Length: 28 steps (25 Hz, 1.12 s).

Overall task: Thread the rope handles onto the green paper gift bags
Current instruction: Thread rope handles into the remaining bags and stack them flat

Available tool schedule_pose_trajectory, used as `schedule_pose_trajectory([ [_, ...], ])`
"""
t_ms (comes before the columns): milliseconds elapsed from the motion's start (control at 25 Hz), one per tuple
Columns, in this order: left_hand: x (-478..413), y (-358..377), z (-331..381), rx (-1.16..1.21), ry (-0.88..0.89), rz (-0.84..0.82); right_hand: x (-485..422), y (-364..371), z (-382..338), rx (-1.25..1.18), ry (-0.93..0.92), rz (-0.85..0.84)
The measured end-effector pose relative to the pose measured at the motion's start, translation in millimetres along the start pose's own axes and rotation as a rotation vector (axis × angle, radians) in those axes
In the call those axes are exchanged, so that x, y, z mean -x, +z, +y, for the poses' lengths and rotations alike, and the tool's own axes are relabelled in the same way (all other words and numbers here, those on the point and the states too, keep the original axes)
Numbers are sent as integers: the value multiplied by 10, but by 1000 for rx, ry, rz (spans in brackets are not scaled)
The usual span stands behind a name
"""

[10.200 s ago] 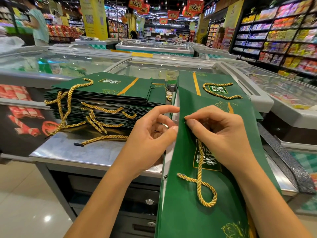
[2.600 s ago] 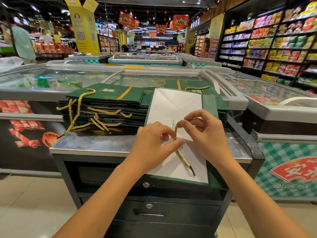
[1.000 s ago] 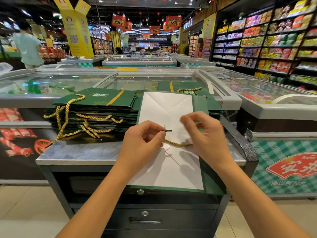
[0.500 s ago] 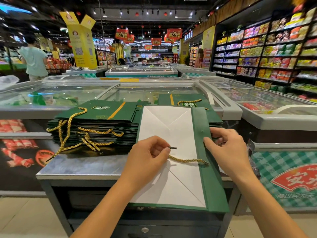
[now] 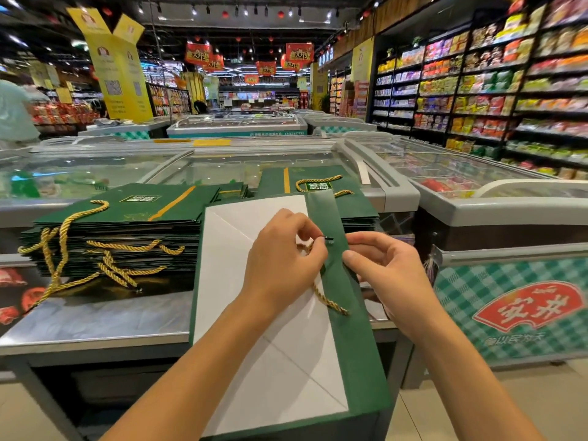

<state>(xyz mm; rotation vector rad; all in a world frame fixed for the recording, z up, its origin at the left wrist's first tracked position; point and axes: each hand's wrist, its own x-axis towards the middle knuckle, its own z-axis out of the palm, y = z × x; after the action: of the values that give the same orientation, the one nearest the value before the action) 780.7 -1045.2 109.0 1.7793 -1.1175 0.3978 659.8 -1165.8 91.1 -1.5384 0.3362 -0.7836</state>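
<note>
A flattened green gift bag [image 5: 348, 313] lies in front of me with its white inside up and its green top band along the right. A gold rope handle [image 5: 327, 299] runs from a hole in the band up to my left hand [image 5: 283, 259], which pinches the rope's black tip at a second hole higher on the band. My right hand [image 5: 386, 268] grips the band's right edge, fingers curled under it. A stack of green bags with gold ropes [image 5: 117, 237] sits to the left; more bags [image 5: 318, 186] lie behind.
The bags rest on a steel-topped counter [image 5: 95, 319] with drawers below. Glass-lidded chest freezers [image 5: 477, 192] stand behind and to the right. Stocked shelves line the right aisle. A person in a light shirt [image 5: 16, 113] stands far left.
My left hand has carried the rope's black tip up and right to a hole in the green band. The right hand slid nearer along the band's edge. The view moved closer.
</note>
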Motion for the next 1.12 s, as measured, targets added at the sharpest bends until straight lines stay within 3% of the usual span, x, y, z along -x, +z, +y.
schedule_pose_trajectory([
  [640,85,121,-139,35,78,33,29,-72,31,44,-145,-139],
  [1120,106,134,-74,191,-101,-91,-29,-25,58,83,-142,-143],
])
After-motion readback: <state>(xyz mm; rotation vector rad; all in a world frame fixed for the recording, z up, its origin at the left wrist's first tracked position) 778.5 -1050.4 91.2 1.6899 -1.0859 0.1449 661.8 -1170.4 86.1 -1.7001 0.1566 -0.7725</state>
